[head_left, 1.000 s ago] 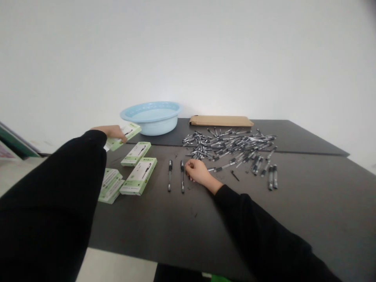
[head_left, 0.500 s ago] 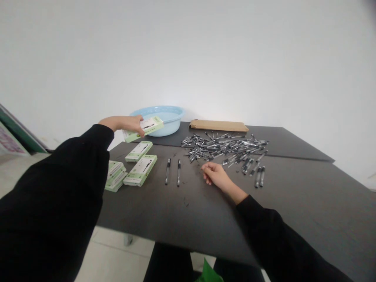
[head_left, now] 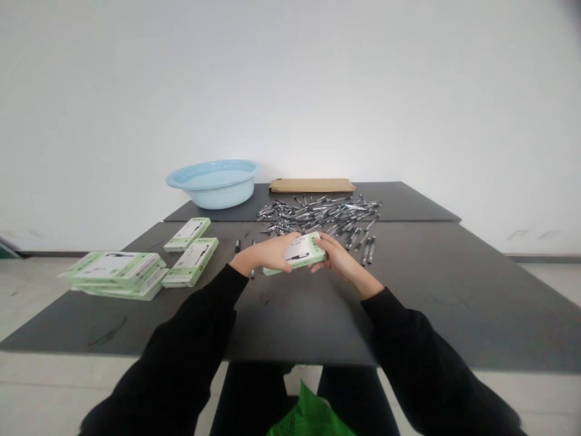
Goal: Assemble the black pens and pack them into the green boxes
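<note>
A green and white pen box (head_left: 303,251) is held slightly tilted above the table, in front of my body. My left hand (head_left: 275,252) grips its left end, fingers wrapped around it. At the right end, my right hand (head_left: 334,257) has its thumb and fingers closed on the same box. Just beyond both hands lies a heap of black-and-clear pens (head_left: 327,213). Two pens lie apart at the heap's right, by a pair (head_left: 368,250). Behind my left hand and wrist, a pen (head_left: 237,246) is mostly hidden.
On the left stand a stack of pen boxes (head_left: 118,271) and two more boxes, a nearer one (head_left: 193,261) and a farther one (head_left: 187,234). A light blue basin (head_left: 220,192) sits at the back left. Beside it lies a flat brown cardboard piece (head_left: 312,185) along the wall.
My left hand has brought the pen box from the left, near the basin, to the middle. My right hand has lifted and taken hold of its right end. The view has turned left.
</note>
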A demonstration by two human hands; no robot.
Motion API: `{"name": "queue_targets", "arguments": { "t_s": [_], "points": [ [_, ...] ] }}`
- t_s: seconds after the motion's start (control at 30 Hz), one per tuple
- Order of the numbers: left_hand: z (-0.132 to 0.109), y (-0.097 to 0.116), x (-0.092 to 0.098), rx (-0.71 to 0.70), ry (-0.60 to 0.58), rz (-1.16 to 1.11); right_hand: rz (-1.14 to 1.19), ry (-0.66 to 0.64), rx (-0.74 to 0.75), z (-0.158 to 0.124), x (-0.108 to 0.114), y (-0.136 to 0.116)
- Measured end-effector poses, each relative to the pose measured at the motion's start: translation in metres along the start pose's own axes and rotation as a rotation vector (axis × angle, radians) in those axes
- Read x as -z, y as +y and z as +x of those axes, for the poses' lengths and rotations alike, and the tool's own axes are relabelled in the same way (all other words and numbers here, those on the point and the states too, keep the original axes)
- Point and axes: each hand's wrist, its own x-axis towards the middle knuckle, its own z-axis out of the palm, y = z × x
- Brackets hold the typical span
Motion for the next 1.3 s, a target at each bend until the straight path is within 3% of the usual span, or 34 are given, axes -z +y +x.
{"name": "queue_targets", "arguments": {
  "t_s": [0.07, 0.2, 0.37, 0.57, 0.67, 0.87, 1.13, 1.3],
  "points": [
    [0.002, 0.005, -0.016, -0.002, 0.099, 0.024, -0.004, 0.033, -0.005, 0.0, 0.002, 0.004],
    [0.003, 0.017, -0.036, -0.008, 0.317, 0.07, -0.028, -0.04, 0.053, 0.0, -0.001, 0.007],
    [0.005, 0.019, -0.047, -0.029, 0.425, 0.069, -0.098, -0.082, 0.113, -0.003, 0.0, 0.003],
    [-0.006, 0.016, -0.044, -0.057, 0.423, 0.009, -0.128, -0.19, 0.079, -0.013, 0.001, -0.008],
    [-0.011, 0.015, -0.041, -0.104, 0.418, 0.002, -0.255, -0.207, 0.106, -0.019, -0.002, -0.014],
    [-0.011, 0.011, -0.044, -0.149, 0.406, 0.126, -0.342, -0.223, 0.13, -0.021, -0.004, -0.016],
    [-0.013, 0.013, -0.043, -0.19, 0.419, 0.242, -0.175, -0.105, -0.078, -0.02, -0.007, -0.01],
    [-0.013, 0.011, -0.042, -0.176, 0.395, 0.266, -0.227, -0.097, -0.029, -0.018, -0.005, -0.011]
  ]
}}
